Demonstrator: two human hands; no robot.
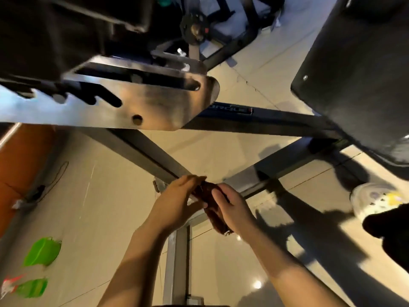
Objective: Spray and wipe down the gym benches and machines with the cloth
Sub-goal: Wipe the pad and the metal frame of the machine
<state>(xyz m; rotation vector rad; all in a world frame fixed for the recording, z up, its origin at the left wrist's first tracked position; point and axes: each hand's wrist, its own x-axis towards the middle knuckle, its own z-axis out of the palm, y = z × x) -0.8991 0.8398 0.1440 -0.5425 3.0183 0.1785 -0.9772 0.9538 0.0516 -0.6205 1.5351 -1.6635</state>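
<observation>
Low over the tiled floor (221,151), beneath the adjustable bench, both hands hold the brown cloth (213,207) above the frame's crossing bars (152,156). Left hand (177,202) and right hand (232,209) each pinch it. Better to fold it flat, then wipe along each bar.

Glossy beige tiled floor (221,149) under a bench frame

Dark steel frame bars (141,149) rest on the tiles, crossing just beyond the grip. Two green items (42,251) lie well to the grip's left, a thin dark cord (55,178) farther left and beyond, a blurred white round object (371,200) to its right.
</observation>
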